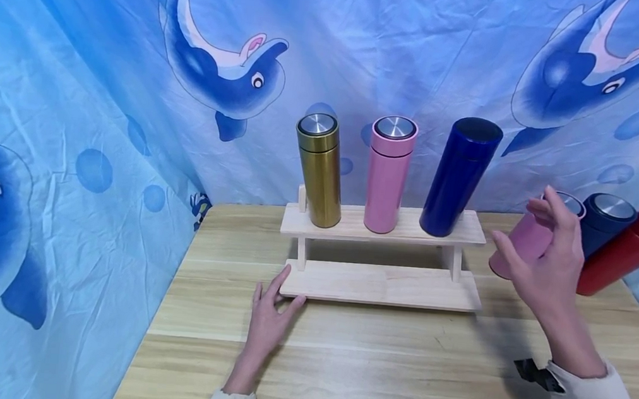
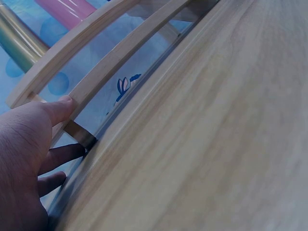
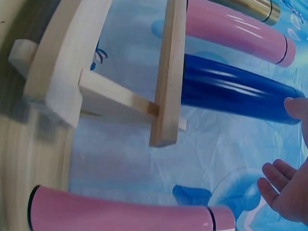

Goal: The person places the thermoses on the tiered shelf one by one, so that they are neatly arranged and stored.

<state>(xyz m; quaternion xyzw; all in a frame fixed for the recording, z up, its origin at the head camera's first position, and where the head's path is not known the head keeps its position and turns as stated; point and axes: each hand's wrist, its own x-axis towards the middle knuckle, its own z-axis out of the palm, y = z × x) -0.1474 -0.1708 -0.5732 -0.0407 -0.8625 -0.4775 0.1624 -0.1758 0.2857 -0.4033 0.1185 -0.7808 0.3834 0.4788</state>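
A two-tier wooden stand (image 1: 380,284) is on the table; my left hand (image 1: 269,322) holds its lower front left corner. In the left wrist view my thumb lies against the lower board (image 2: 120,53), with the fingers behind its end. On the upper tier stand a gold thermos bottle (image 1: 321,174), a pink one (image 1: 388,180) and a glossy blue one (image 1: 458,180). My right hand (image 1: 554,258), thumb and fingers spread, hovers in front of another pink bottle (image 1: 521,242), partly hiding it. The right wrist view shows this hand apart from that pink bottle (image 3: 125,211).
Right of the second pink bottle, a dark blue bottle (image 1: 608,225) and a red bottle (image 1: 628,252) stand on the wooden table (image 1: 362,368). A blue curtain with dolphins (image 1: 334,30) hangs close behind and at the left side.
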